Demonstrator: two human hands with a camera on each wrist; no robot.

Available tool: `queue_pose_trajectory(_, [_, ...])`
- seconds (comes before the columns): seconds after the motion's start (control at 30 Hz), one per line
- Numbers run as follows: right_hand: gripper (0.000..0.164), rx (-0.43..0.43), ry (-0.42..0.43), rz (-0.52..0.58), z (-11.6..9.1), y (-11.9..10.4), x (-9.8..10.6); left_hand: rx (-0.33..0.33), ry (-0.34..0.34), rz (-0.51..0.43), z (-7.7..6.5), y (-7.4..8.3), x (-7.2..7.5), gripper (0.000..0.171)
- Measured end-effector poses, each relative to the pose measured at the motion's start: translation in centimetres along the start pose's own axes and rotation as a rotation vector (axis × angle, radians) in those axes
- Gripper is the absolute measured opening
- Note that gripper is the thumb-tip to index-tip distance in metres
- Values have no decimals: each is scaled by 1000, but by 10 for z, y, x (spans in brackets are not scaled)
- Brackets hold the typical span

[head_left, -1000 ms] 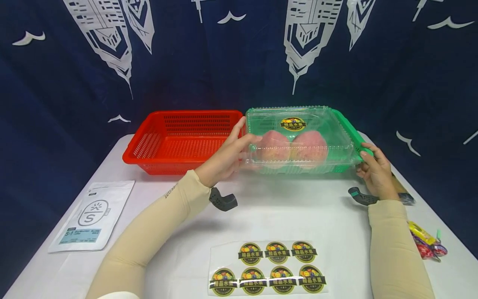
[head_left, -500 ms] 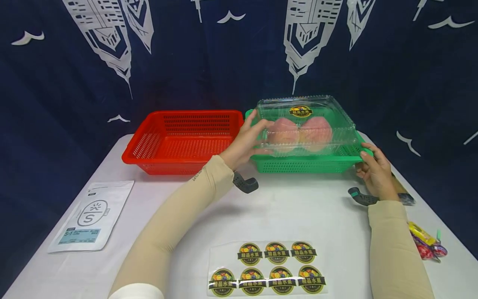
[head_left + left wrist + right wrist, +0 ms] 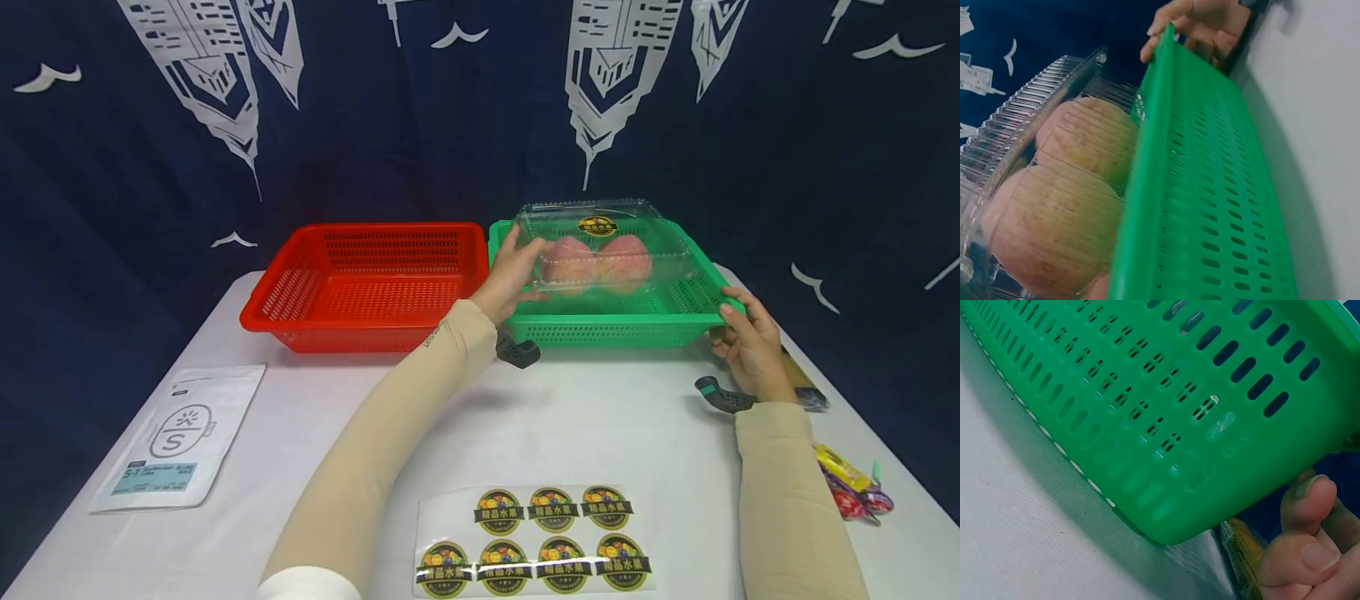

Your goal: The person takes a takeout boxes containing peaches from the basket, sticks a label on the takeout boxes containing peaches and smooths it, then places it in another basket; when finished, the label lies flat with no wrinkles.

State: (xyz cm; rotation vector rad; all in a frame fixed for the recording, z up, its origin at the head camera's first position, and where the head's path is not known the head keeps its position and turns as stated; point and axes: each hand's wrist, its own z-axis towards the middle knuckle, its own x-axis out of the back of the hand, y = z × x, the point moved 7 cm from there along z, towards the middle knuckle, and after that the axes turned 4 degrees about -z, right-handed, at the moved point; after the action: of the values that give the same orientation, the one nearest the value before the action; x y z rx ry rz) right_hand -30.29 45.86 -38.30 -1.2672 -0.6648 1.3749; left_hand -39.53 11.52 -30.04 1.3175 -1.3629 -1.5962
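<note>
My left hand (image 3: pixel 513 279) holds the left side of a clear plastic clamshell box (image 3: pixel 600 260), thumb and fingers spread around its end. Two round pink-and-yellow fruits (image 3: pixel 1054 225), apples or peaches, sit inside, and a round black-and-gold sticker (image 3: pixel 597 226) is on the lid. The box is within the green basket (image 3: pixel 607 333), behind its front wall; whether it touches the bottom I cannot tell. At the basket's front right corner, my right hand (image 3: pixel 753 346) grips the rim, thumb on top. The left wrist view shows those right fingers (image 3: pixel 1200 28) around the corner.
A red basket (image 3: pixel 375 337) stands directly left of the green one. On the white table lie a white pouch (image 3: pixel 180 437) at left, a sticker sheet (image 3: pixel 532 542) in front and wrapped candies (image 3: pixel 851 483) at right. A dark blue curtain (image 3: pixel 420 133) hangs behind.
My left hand has carried the clamshell box right and away from me, over the green basket's front wall, then lowered it into the basket. My right hand has stayed on the rim.
</note>
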Motion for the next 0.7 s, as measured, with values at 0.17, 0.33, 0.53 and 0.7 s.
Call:
queue_pose_trajectory(0.17, [29, 2, -4, 11, 0, 0, -1, 14, 11, 35, 7, -8, -1, 87])
queue_pose_trajectory(0.33, [29, 1, -3, 16, 1, 0, -1, 15, 18, 54, 10, -13, -4, 86])
queue_pose_trajectory(0.53, [30, 3, -9, 27, 1, -1, -2, 17, 37, 88, 10, -19, -10, 84])
queue_pose_trajectory(0.7, [28, 0, -25, 58, 0, 0, -2, 25, 35, 120, 8, -22, -15, 80])
